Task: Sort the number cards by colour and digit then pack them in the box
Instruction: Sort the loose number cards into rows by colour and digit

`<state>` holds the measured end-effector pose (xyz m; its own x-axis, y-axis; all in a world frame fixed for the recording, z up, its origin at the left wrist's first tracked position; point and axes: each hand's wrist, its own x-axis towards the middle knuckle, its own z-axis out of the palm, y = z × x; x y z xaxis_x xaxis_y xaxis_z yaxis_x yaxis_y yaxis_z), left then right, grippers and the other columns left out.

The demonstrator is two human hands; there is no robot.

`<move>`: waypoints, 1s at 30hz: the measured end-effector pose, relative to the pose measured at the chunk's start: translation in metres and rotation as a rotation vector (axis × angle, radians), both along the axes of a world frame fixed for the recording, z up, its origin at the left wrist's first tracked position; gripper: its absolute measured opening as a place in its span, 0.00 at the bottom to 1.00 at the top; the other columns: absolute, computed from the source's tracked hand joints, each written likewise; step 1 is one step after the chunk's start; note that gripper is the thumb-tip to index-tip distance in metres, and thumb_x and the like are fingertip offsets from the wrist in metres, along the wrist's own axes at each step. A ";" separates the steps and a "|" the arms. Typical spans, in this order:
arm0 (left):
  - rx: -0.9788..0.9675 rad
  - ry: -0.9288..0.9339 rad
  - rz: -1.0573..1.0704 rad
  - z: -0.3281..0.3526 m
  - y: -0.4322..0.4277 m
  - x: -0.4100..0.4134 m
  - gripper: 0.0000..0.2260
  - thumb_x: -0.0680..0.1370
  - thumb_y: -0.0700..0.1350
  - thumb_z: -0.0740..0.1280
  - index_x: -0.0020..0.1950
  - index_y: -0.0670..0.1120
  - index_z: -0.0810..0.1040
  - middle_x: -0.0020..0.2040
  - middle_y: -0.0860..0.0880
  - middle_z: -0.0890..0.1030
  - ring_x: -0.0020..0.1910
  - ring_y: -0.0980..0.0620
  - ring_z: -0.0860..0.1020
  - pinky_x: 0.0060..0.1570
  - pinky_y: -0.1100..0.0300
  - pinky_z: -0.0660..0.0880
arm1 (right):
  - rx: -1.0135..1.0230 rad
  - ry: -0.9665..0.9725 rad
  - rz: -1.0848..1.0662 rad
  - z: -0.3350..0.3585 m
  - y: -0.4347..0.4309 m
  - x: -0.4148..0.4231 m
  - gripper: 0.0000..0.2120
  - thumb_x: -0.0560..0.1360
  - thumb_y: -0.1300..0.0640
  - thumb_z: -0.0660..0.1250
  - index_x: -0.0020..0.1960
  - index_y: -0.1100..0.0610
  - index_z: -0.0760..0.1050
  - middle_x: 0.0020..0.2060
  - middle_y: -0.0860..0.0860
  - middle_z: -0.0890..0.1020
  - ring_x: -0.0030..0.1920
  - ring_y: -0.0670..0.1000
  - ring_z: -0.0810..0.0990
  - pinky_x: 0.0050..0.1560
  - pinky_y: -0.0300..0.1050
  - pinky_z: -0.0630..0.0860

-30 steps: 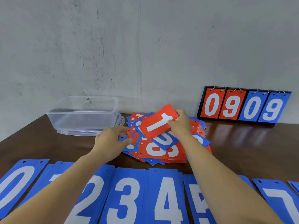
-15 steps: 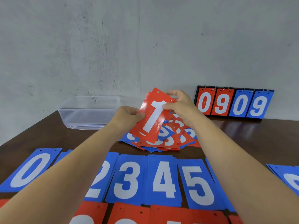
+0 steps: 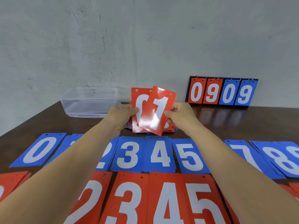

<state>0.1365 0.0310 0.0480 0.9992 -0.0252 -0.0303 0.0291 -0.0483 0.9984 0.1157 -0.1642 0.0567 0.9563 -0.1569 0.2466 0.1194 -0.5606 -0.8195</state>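
Red 1 card [image 3: 161, 105] pinched by right hand [image 3: 181, 115] fingers, red 0 card [image 3: 137, 97] by left hand [image 3: 123, 116] fingers

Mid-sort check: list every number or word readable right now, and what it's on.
"0909": standing scoreboard.
"1": front red card, right hand.
"0", likely, half covered: rear red card, left hand.
"0", "2", "3", "4", "5", "7", "8": blue cards row.
"2", "3", "4", "5": red cards row.
No words readable.

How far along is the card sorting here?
Done: a blue row and a red row lie in digit order. In hand: the left hand holds a red 0 card, the right hand a red 1 card. Left: the mixed pile behind them; the clear box holds no cards.
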 end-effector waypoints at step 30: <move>0.103 0.048 0.440 -0.011 0.120 -0.156 0.04 0.76 0.45 0.72 0.48 0.46 0.82 0.47 0.42 0.85 0.51 0.36 0.82 0.54 0.38 0.78 | 0.248 -0.001 0.099 -0.021 0.029 -0.133 0.04 0.78 0.62 0.64 0.47 0.57 0.77 0.40 0.49 0.81 0.40 0.44 0.80 0.41 0.37 0.76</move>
<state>-0.0195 0.1509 0.0366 0.9115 0.4073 -0.0572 0.1156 -0.1202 0.9860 -0.0173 -0.1355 0.0356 0.9698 -0.1179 0.2136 0.1649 -0.3285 -0.9300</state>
